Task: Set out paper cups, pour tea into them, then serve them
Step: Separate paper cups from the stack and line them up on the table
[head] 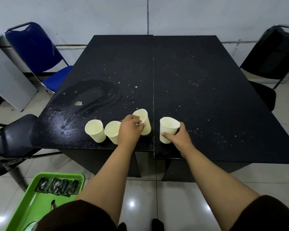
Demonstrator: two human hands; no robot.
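Several cream paper cups stand near the front edge of the black table (pixel 190 84). The leftmost cup (pixel 95 130) and the second cup (pixel 112 131) stand free and empty. My left hand (pixel 129 129) pinches the side of the third cup (pixel 143 120), which tilts away from me. My right hand (pixel 179 137) wraps around the fourth cup (pixel 168 129) from its right side; this cup stands just right of the table's middle seam. No tea or teapot is clearly in view.
A green tray (pixel 40 202) with dark sachets (pixel 58 186) sits low at my left. A blue chair (pixel 38 54) and a dark chair (pixel 10 139) stand left of the table, a black chair (pixel 274 57) at its right. A wet smear (pixel 90 95) marks the table's left half.
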